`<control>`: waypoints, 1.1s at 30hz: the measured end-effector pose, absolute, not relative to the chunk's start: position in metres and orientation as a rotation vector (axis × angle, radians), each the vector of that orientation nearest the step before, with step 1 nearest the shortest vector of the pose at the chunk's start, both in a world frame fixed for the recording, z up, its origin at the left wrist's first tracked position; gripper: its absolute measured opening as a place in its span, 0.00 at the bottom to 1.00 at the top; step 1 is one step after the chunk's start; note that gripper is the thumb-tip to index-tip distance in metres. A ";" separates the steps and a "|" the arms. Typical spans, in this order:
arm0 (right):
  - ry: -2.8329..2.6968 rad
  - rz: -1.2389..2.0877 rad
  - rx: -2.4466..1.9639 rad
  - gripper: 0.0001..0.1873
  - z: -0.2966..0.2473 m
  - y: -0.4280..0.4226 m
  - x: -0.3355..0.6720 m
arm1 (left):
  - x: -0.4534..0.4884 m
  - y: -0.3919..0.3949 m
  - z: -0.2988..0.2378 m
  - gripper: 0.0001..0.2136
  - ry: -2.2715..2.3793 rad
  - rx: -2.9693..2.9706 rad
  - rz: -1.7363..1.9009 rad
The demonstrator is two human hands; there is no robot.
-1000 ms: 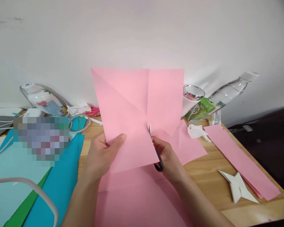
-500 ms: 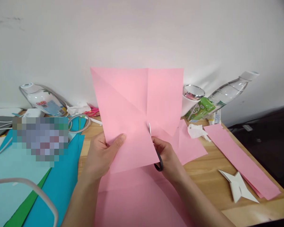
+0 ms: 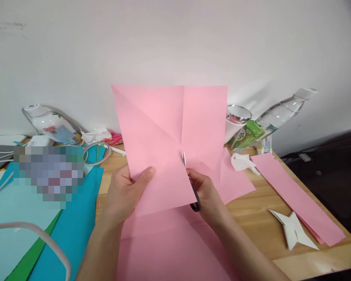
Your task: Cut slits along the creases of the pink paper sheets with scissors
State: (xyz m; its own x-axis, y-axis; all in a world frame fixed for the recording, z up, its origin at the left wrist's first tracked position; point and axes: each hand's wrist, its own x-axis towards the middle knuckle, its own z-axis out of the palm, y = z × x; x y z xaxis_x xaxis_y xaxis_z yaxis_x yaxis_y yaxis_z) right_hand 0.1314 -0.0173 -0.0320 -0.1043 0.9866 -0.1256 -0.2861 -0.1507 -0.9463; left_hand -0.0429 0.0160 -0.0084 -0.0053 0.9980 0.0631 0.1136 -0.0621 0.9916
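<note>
A creased pink paper square (image 3: 163,132) stands upright in front of me. My left hand (image 3: 125,193) pinches its lower left part, thumb on the front. My right hand (image 3: 206,195) is closed on black-handled scissors (image 3: 190,181), whose blade tip pokes up into a cut that runs from the paper's bottom edge toward its middle. Another large pink sheet (image 3: 169,249) lies flat on the wooden table (image 3: 251,218) under my arms.
Blue and green sheets (image 3: 70,230) lie at left beside a white cable (image 3: 41,238). At right lie a pink paper strip (image 3: 298,199), a white folded star (image 3: 294,230) and crumpled tissue (image 3: 242,160). Bottles (image 3: 280,113), a cup (image 3: 236,121) and a green carton (image 3: 247,134) stand along the wall.
</note>
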 end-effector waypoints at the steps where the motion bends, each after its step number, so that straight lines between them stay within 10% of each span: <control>1: -0.971 1.501 -1.038 0.14 -0.032 -0.017 0.131 | -0.043 0.016 -0.009 0.08 1.276 1.338 1.199; 33: -0.985 1.454 -1.124 0.12 -0.037 -0.018 0.132 | -0.041 0.015 -0.007 0.08 1.315 1.354 1.194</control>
